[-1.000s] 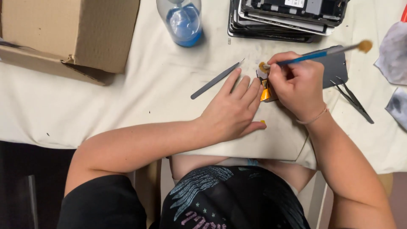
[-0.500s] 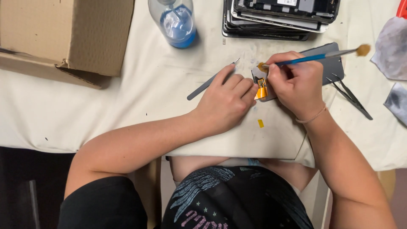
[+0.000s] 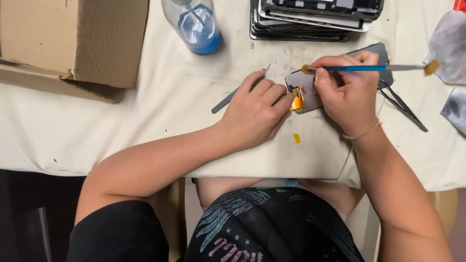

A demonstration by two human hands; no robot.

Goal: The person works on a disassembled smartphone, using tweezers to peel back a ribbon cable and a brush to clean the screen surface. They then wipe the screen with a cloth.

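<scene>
On the cream cloth [image 3: 145, 106] at table centre lies a grey phone screen panel [image 3: 310, 90], face down, the landmark for all that follows. Left hand [image 3: 255, 111]: just left of the panel, fingers curled and pressed on its near-left corner beside an orange flex ribbon [image 3: 297, 99]; nothing is gripped, the hand only pins the panel down. Right hand [image 3: 347, 92]: over the panel's right half, closed round a blue-handled brush [image 3: 369, 68] held level, bristle end at the panel's upper-left edge, its other end reaching well right of the panel. Metal spudger [image 3: 228, 99]: left of the panel, slanted, its tip passing under the left fingers. Small yellow scrap [image 3: 296, 138]: on the cloth just below the panel. Dark tweezers [image 3: 403, 106]: right of the panel, partly hidden by the right hand. Stack of dark screen frames [image 3: 310, 17]: above the panel. Clear bottle of blue liquid [image 3: 194, 24]: above and left. Cardboard box [image 3: 73, 39]: far left. Grey wipes [image 3: 449, 43], possibly foil pouches: far right, cut by the edge.
</scene>
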